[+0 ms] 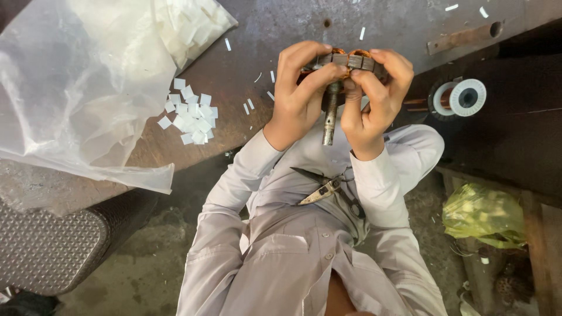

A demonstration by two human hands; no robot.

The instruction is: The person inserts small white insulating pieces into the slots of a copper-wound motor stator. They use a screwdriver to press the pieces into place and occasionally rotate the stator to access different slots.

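At upper centre of the frame, the left hand (301,93) and right hand (374,96) both grip the motor rotor (345,60); its metal shaft (330,120) points down toward the person's lap.

The bench (281,23) is dark, rusty metal. A big clear plastic bag (76,88) lies on it, with a little heap of white paper squares (192,117) just beside.

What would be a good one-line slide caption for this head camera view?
Both hands, left hand and right hand, grip a copper-wound motor armature with steel shaft above grey-handled scissors resting on the lap.
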